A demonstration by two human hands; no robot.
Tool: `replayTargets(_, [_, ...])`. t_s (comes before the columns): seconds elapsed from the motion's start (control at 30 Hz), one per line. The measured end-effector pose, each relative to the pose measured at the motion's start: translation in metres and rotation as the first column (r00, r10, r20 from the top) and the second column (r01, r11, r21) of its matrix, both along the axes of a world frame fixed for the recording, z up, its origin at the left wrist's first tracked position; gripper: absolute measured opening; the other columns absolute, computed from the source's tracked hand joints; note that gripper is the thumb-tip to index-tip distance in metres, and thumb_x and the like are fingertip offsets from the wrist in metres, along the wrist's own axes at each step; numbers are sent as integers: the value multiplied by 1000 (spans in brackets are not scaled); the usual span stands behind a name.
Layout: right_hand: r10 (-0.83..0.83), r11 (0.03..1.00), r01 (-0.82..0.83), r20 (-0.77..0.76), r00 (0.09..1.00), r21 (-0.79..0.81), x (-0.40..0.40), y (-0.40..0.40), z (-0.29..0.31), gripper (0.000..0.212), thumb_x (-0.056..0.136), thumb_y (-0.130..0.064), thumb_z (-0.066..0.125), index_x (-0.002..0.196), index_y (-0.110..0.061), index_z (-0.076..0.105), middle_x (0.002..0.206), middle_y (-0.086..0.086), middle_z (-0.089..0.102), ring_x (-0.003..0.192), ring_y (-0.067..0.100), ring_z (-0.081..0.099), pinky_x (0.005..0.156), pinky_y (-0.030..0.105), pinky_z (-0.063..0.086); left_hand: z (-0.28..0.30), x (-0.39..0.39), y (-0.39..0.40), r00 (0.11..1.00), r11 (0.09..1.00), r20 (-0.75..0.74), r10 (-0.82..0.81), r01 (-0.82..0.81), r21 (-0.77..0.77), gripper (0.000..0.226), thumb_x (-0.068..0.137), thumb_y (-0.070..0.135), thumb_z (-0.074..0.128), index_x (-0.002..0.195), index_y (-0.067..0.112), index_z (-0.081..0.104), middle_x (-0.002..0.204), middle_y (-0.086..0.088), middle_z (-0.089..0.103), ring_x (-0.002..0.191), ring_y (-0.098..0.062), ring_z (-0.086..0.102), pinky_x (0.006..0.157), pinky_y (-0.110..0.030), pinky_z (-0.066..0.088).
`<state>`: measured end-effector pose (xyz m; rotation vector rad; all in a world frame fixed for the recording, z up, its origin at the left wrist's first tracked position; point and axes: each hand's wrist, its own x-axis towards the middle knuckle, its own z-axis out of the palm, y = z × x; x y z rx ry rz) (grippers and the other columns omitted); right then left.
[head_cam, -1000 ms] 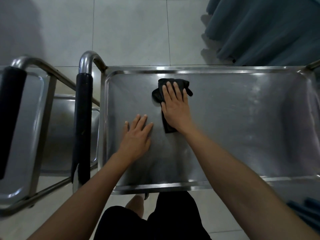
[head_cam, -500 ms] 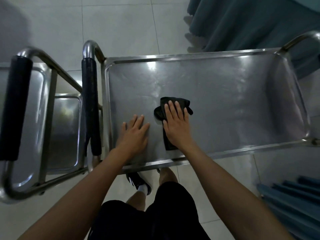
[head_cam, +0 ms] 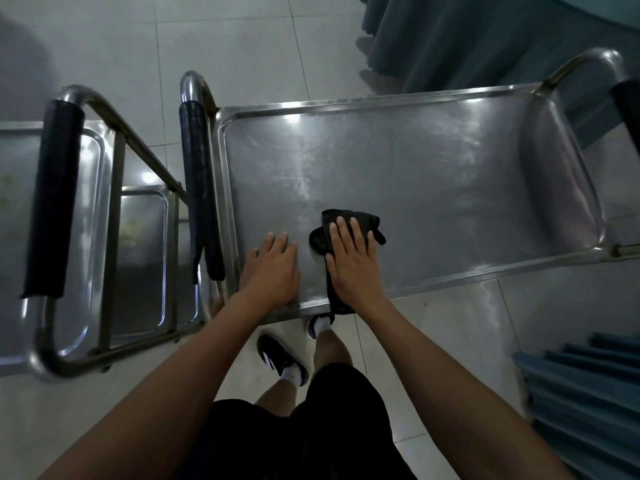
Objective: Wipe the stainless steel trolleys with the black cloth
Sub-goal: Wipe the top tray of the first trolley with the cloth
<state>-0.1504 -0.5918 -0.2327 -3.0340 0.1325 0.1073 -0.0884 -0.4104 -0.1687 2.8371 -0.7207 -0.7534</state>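
Note:
A stainless steel trolley (head_cam: pixel 433 161) with a shallow rimmed top fills the middle of the head view. A black cloth (head_cam: pixel 320 237) lies on the tray near its front edge, one end trailing over the rim. My right hand (head_cam: pixel 351 261) presses flat on the cloth with straight fingers. My left hand (head_cam: pixel 273 268) rests flat on the bare steel just left of the cloth. A second steel trolley (head_cam: pixel 86 209) stands to the left, its lower shelf visible.
Black-padded handles (head_cam: pixel 197 174) stand between the two trolleys, and another (head_cam: pixel 52 202) at far left. Blue curtain fabric (head_cam: pixel 485 39) hangs behind the main trolley; blue folds (head_cam: pixel 581 393) lie at lower right. My legs and black shoes are below the front rim on pale floor tiles.
My right hand has drawn the cloth from the tray's far side toward the front edge. The left hand stayed flat beside it. The view has pulled back.

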Motion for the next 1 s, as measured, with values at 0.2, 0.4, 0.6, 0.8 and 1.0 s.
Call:
replayTargets(0.2, [21,1000,-21,-10,1000,12,14,11,-1,62,103,-38,24,159,-13,16,167,8,12,155,28,4,122,56,14,21,6,-3,997,990,46,67,-61,-131,53,100,35,40,150,20,28,160,-5,22,149,-25,13,118,-47,20])
replayTargets(0.4, [33,999,-33,3,999,33,42,14,-4,62,104,-40,26,159,-14,16,167,6,12,155,26,3,122,55,13,41,31,4,982,981,171,79,-46,-190,55,99,35,43,149,20,28,159,-7,24,149,-26,14,119,-46,20])
replayTargets(0.6, [60,998,-60,6,998,30,94,12,-5,62,104,-40,31,159,-14,18,166,8,15,154,28,5,121,56,14,69,71,9,947,970,313,66,13,-242,55,95,32,47,146,16,34,154,-10,33,149,-29,17,120,-47,23])
replayTargets(0.8, [63,995,-63,0,998,74,147,5,-6,62,103,-40,33,159,-15,20,167,6,16,154,27,6,123,55,10,79,116,20,917,990,396,40,17,-140,53,94,29,51,143,11,41,153,-15,34,149,-34,12,120,-55,16])
replayTargets(1.0, [87,994,-86,-12,996,68,196,-4,-8,63,103,-41,30,159,-17,17,167,5,13,155,25,3,123,54,8,74,148,31,910,995,404,96,-76,-66,49,92,26,52,139,11,46,157,-18,26,150,-35,3,120,-56,11])
